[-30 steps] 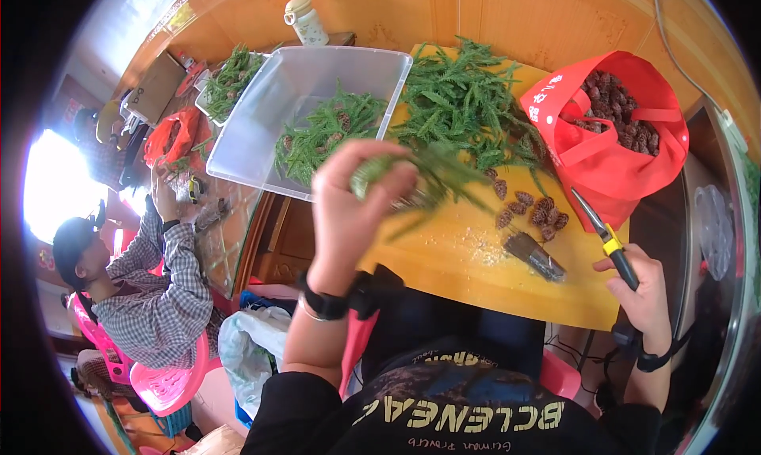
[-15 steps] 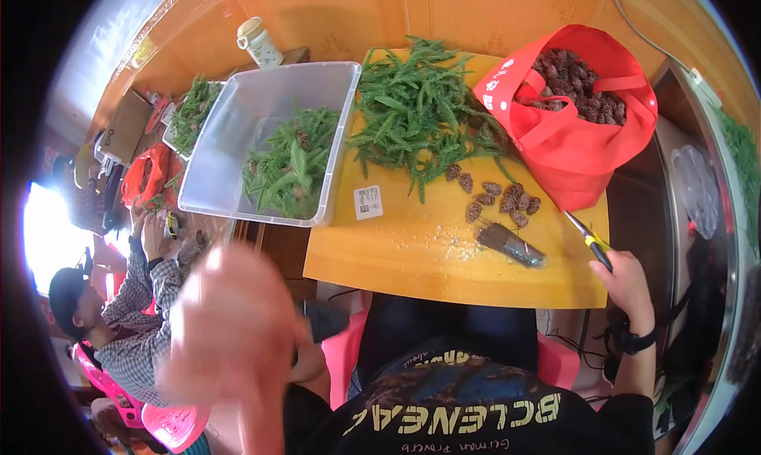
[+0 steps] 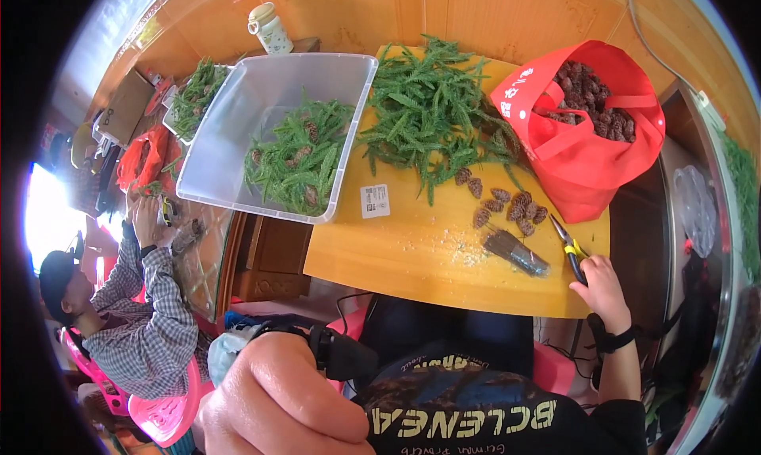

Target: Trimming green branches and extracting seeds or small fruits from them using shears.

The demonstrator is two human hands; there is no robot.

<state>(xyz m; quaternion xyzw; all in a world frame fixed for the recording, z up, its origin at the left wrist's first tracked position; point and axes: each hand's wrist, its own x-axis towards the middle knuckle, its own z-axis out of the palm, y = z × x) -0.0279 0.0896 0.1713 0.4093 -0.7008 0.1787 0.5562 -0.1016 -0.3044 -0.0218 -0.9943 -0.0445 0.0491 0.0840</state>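
Large and close in the lower left, my left hand (image 3: 289,391) is raised with its fingers curled closed; the inside of the hand is hidden. A dark band is at its wrist. At the table's right front edge, my right hand (image 3: 604,292) is wrapped round the black and yellow handles of pliers (image 3: 572,253), their jaws pointing away from me. Just left of the pliers lies a clear-wrapped bundle of thin dark wires (image 3: 515,253). Several loose pine cones (image 3: 521,207) sit beyond the bundle.
Green artificial pine sprigs (image 3: 436,106) are heaped on the yellow table (image 3: 380,257), beside a white label (image 3: 375,201). A red bag (image 3: 583,181) of pine cones stands right. A clear plastic bin (image 3: 230,138) holds sprigs with cones. Another person (image 3: 143,336) works at the left.
My left hand has come down and nearer to me, its fingers now plainly curled. My right hand has shifted slightly left with the pliers, which now lie more over the table.
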